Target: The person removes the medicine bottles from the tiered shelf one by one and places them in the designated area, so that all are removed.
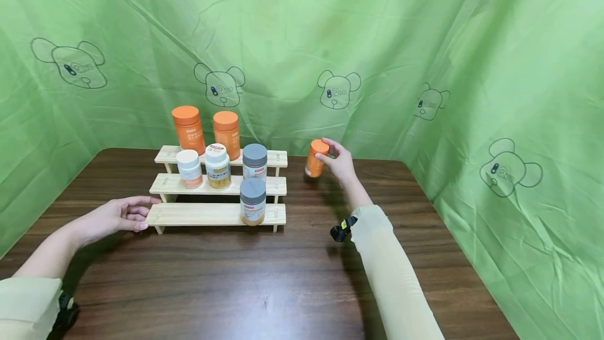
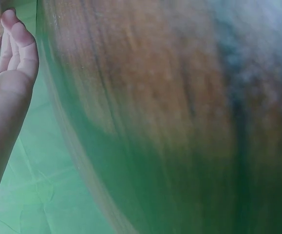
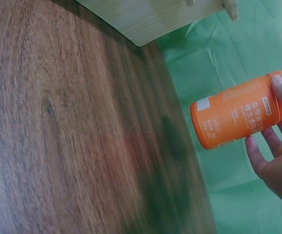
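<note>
Orange bottle [image 1: 315, 163] above the bench [image 1: 292, 287] beside a wooden rack [image 1: 198, 215], right hand [image 1: 341, 163] gripping near its lid [image 1: 319, 146], apparently freeing the base [image 3: 198, 126]; left hand [image 1: 113, 216] pinches the rack's end, probably for steadiness.

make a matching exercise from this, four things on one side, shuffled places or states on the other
Things
1. person's right hand
2. front grey-lidded round jar
3. person's left hand
4. leftmost white bottle with white lid

Places or states
A. gripping the left end of the pale wooden three-tier rack
B. on the middle shelf
C. holding a small orange cylindrical bottle
D. on the bottom shelf

Pairs: 1-C, 2-D, 3-A, 4-B
</note>
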`<action>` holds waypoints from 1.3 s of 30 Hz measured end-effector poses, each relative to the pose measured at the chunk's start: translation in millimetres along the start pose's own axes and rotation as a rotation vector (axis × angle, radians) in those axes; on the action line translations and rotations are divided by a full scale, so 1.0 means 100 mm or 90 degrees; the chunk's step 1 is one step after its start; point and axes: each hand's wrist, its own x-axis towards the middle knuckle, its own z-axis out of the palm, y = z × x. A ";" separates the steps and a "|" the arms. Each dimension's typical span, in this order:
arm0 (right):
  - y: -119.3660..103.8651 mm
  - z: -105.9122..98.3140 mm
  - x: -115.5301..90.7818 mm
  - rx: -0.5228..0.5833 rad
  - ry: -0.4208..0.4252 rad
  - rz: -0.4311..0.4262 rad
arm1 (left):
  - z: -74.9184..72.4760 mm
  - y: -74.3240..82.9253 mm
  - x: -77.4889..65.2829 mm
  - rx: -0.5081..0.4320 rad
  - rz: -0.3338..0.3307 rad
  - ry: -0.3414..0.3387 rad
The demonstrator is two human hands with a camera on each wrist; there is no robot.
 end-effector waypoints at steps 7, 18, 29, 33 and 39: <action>0.17 0.07 0.08 -0.016 -0.001 0.037 | -0.01 -0.03 -0.01 -0.021 0.014 -0.012; 0.30 0.05 0.10 -0.029 -0.006 0.058 | 0.03 0.01 -0.02 0.010 0.011 -0.001; 0.34 -0.04 0.07 -0.050 -0.044 0.028 | 0.03 0.01 -0.02 0.028 -0.005 0.015; 0.33 -0.06 0.09 -0.043 -0.067 0.026 | 0.03 0.01 -0.01 0.040 -0.004 0.021; 0.29 -0.11 0.10 -0.045 -0.071 0.006 | 0.03 0.01 -0.01 0.059 -0.005 0.029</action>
